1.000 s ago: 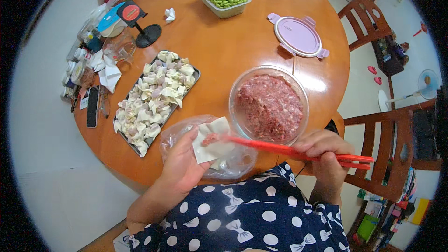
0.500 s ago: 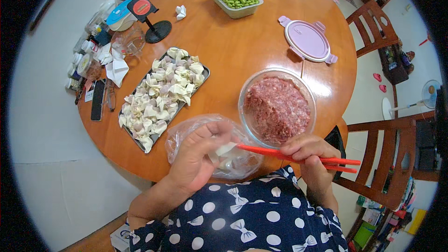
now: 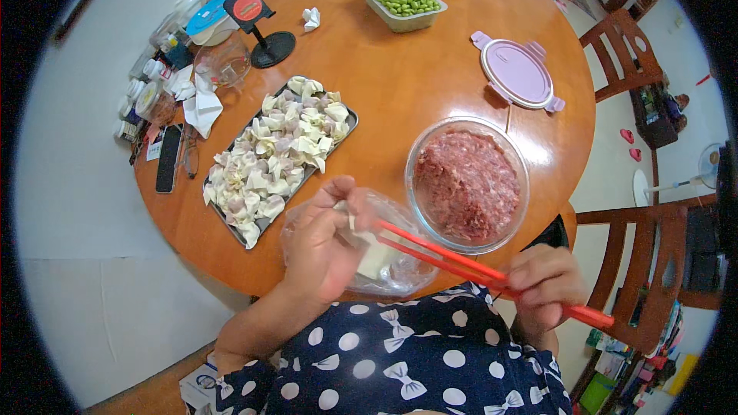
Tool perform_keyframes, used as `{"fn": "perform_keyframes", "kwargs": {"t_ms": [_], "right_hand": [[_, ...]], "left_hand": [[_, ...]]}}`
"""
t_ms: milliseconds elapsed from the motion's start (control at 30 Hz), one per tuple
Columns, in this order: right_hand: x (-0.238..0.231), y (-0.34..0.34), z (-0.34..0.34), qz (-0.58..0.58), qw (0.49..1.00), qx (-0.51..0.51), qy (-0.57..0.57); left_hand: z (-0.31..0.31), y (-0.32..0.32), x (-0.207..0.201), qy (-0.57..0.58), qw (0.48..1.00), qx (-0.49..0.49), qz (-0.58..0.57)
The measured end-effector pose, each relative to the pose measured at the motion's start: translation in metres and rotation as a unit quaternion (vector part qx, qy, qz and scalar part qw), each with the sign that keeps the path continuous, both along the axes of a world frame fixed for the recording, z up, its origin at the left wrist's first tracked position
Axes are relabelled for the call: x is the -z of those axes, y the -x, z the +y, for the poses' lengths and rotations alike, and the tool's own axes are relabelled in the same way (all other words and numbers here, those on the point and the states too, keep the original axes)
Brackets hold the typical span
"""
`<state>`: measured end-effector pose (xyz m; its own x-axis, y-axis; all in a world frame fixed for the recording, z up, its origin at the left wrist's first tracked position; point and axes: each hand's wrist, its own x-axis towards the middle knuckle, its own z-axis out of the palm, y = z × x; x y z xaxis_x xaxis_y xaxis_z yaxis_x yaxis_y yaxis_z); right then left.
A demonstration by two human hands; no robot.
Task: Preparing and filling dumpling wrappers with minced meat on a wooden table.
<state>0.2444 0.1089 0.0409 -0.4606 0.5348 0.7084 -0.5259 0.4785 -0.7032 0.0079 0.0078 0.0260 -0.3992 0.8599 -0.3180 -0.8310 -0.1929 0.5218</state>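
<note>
My right hand is closed on a pair of red chopsticks. Their tips reach the fingers of my left hand, which is curled around a wonton wrapper, mostly hidden by those fingers. Under the left hand lies a clear plastic bag with pale square wrappers in it. Just beyond the chopsticks stands a glass bowl of pink minced meat. To the left, a dark tray is heaped with folded wontons.
A lilac lid lies at the far right of the wooden table. A tub of green beans, a black stand, a crumpled tissue, jars and a phone are around. Wooden chairs stand at right.
The chopsticks tilt more steeply, and my right hand has shifted right and lower along them. My left fingers have curled in, hiding most of the wrapper. The view has shifted slightly.
</note>
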Motion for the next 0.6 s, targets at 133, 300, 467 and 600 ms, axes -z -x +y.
{"fn": "perform_keyframes", "kwargs": {"t_ms": [133, 300, 467, 600], "right_hand": [[0.008, 0.000, 0.003, 0.040, 0.996, 0.033, 0.070], [0.008, 0.003, 0.004, 0.037, 0.999, -0.017, 0.026], [-0.001, 0.011, -0.011, -0.056, 0.998, 0.015, 0.020], [0.003, 0.013, -0.013, -0.091, 0.994, 0.014, -0.052]], "left_hand": [[0.000, -0.003, 0.000, -0.074, 0.993, 0.064, -0.068], [0.002, -0.005, 0.005, -0.160, 0.977, 0.134, -0.045], [0.002, -0.010, -0.001, -0.097, 0.985, 0.108, 0.093], [0.003, -0.016, -0.016, -0.042, 0.996, 0.080, 0.025]]}}
